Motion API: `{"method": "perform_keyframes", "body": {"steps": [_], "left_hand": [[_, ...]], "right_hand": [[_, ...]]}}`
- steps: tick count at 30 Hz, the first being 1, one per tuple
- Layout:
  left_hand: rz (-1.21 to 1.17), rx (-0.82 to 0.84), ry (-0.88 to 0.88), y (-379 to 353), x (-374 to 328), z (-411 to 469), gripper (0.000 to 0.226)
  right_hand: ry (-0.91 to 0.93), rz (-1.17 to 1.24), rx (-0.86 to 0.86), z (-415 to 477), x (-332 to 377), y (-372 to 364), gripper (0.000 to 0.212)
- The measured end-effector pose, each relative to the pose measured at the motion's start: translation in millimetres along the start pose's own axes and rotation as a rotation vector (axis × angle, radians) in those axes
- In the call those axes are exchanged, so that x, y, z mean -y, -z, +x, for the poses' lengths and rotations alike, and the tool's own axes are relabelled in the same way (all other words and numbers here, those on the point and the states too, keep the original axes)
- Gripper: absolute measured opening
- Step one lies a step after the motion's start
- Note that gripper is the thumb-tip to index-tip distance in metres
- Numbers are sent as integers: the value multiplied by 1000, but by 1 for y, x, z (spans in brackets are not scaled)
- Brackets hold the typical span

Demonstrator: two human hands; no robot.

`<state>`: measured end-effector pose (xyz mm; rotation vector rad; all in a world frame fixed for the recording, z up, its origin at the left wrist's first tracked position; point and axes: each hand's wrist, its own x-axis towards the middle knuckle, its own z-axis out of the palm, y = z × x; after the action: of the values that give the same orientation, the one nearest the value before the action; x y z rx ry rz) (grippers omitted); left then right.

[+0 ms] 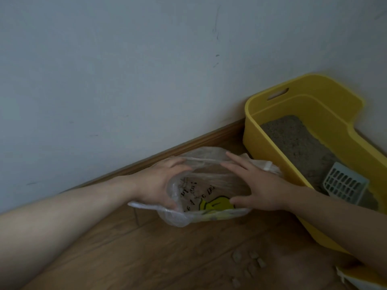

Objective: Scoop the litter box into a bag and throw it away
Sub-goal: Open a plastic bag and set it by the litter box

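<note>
Bag (188,218): thin clear plastic film, crinkled, faintly glossy, printed in yellow and black.
Litter box (261,147): smooth yellow moulded plastic, satin.
Litter (293,139): grey, granular, rough, matt.
Scoop (345,185): pale stiff plastic, slotted, matt.
Floor (146,248): brown wood-grain planks, low sheen.
Skirting (188,145): brown wood, smooth.
Wall (125,70): pale paint, matt, scuffed with dark marks.
Pellets (251,260): pale, rough, matt lumps.
</note>
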<state>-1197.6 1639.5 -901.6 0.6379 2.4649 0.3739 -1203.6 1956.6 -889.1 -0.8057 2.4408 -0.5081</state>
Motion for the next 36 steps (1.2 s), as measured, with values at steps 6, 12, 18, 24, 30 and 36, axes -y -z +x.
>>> {"method": "perform_keyframes", "body": {"steps": [6,12,18,24,30,36], "left_hand": [[-48,17,-6,2,-1,6,81],[-37,-32,-58,4,-9,5,46],[-14,-117,-19,4,-10,5,31],[59,-213,-4,-1,-8,7,40],[163,-213,20,1,-15,8,36],[299,-134,92,3,-6,0,19]], "right_hand": [[199,-137,-215,9,29,3,33],[0,-370,-3,41,27,-10,50],[-103,-333,31,56,17,-34,31],[-117,-158,-55,48,10,-46,40],[-113,-167,-100,43,4,-58,22],[-289,32,-135,23,-18,-63,20]]}}
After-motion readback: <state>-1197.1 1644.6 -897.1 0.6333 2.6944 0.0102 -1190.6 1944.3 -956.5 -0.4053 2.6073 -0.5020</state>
